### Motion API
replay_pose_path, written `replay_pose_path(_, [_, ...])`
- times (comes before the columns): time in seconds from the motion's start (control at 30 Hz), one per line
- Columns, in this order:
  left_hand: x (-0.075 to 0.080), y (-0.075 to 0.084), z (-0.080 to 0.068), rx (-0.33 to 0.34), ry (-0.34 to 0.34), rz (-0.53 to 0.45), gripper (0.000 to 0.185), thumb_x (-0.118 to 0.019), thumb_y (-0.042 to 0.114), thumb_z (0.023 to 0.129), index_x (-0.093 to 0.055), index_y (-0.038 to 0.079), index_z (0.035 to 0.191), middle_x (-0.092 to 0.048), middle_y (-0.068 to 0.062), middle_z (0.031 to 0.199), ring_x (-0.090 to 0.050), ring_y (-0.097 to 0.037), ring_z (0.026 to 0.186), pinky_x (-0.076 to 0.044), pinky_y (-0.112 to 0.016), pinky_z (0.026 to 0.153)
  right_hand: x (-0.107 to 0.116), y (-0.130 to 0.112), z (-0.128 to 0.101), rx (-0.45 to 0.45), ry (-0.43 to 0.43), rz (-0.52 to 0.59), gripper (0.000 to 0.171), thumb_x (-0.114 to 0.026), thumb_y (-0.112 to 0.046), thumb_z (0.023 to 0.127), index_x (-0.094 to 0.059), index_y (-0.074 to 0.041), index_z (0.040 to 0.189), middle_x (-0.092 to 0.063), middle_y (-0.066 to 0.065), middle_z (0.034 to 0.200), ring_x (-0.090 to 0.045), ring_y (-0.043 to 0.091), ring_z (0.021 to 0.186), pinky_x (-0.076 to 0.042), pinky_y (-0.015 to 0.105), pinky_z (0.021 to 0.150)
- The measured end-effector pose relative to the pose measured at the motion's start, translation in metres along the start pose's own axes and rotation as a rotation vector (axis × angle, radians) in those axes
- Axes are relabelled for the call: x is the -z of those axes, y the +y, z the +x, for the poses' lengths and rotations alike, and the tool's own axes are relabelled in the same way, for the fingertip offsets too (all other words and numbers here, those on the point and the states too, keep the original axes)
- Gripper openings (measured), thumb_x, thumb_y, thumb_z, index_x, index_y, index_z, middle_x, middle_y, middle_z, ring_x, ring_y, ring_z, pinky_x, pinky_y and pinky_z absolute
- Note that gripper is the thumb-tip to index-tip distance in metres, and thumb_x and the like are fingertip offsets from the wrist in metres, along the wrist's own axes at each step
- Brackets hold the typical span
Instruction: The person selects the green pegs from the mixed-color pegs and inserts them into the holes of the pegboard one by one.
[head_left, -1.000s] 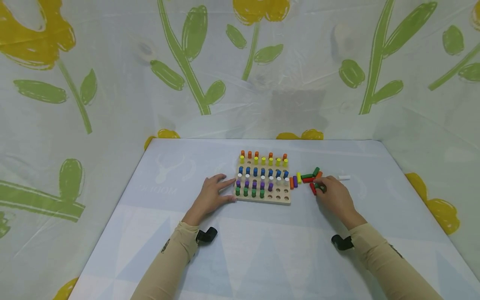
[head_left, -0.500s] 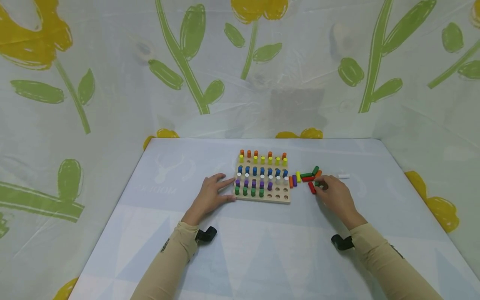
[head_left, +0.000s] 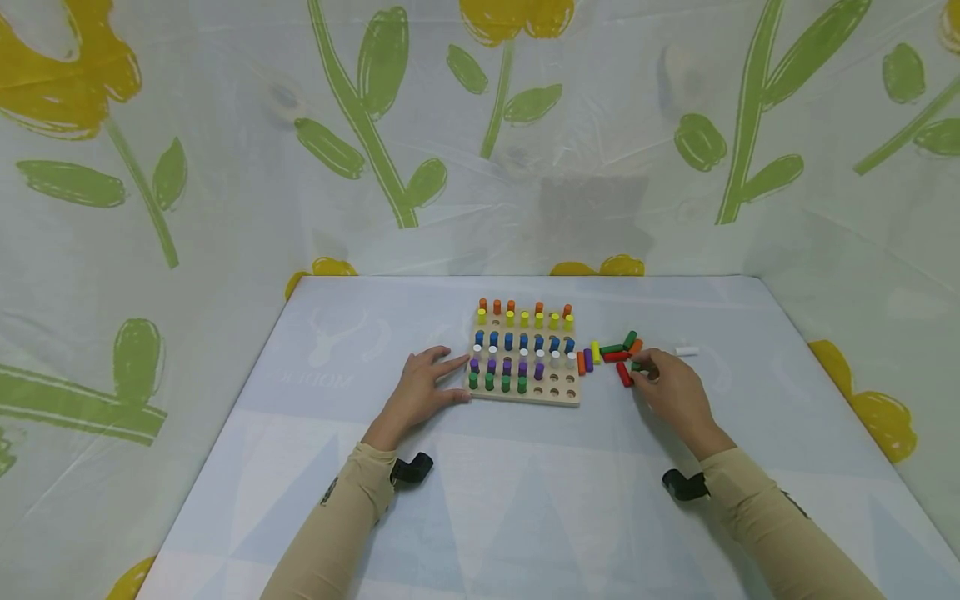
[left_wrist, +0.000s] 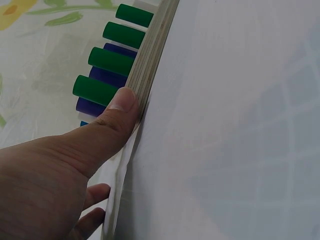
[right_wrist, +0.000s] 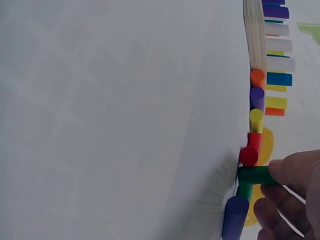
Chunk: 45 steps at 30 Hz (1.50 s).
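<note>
A pale wooden pegboard (head_left: 555, 400) holds rows of orange, yellow, blue, white, purple and green pegs, with several bare holes. My left hand (head_left: 422, 387) rests at its left side, fingers spread; in the left wrist view the thumb (left_wrist: 122, 102) presses on the board's edge near the green pegs (left_wrist: 97, 90). Beside the loose pegs, my right hand (head_left: 678, 396) pinches a green peg (right_wrist: 256, 175) between thumb and fingers. A red peg (head_left: 624, 374) lies just left of that hand, and a dark blue peg (right_wrist: 235, 217) shows below it in the right wrist view.
Loose orange (head_left: 581, 363), purple (head_left: 588, 360) and yellow pegs (head_left: 596, 352) lie along the board's right side. Farther right are green pegs (head_left: 612, 349), another red peg (head_left: 617, 357) and a white peg (head_left: 686, 351). A flowered sheet (head_left: 600, 150) hangs behind the table (head_left: 480, 517).
My right hand has stayed at the loose pegs, its fingertips shifting slightly around the green peg. The left hand keeps its place at the board. The head view has shifted a little.
</note>
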<state>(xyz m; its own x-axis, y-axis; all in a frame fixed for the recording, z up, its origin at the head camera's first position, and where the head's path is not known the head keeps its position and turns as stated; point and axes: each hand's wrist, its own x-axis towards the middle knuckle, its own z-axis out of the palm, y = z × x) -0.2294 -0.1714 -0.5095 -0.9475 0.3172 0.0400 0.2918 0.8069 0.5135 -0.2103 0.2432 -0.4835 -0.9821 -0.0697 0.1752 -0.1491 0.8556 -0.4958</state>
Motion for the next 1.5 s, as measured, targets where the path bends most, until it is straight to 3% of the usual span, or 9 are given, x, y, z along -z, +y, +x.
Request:
replay_pose_path(0.63, [0.001, 0.001, 0.000, 0.027, -0.022, -0.001, 0.072, -0.079, 0.047, 0.086, -0.053, 0.026, 0.150, -0.040, -0.016, 0.157, -0.029, -0.036, 0.150, -0.006, -0.060, 0.124, 0.003, -0.003, -0.001, 0.073, 0.061, 0.008, 0.023, -0.069, -0.008, 0.094, -0.066, 0.003, 0.114, -0.071, 0.021, 0.105, -0.065, 0.035, 0.093, -0.056, 0.054, 0.081])
replay_pose_path(1.5, [0.000, 0.001, 0.000, 0.007, 0.006, 0.005, 0.071, -0.080, 0.044, 0.085, -0.055, 0.024, 0.148, -0.043, -0.017, 0.155, -0.032, -0.037, 0.148, -0.009, -0.062, 0.123, -0.003, -0.022, -0.002, 0.081, 0.050, -0.017, 0.023, -0.070, -0.009, 0.094, -0.066, 0.000, 0.115, -0.069, 0.017, 0.104, -0.063, 0.033, 0.092, -0.056, 0.049, 0.077])
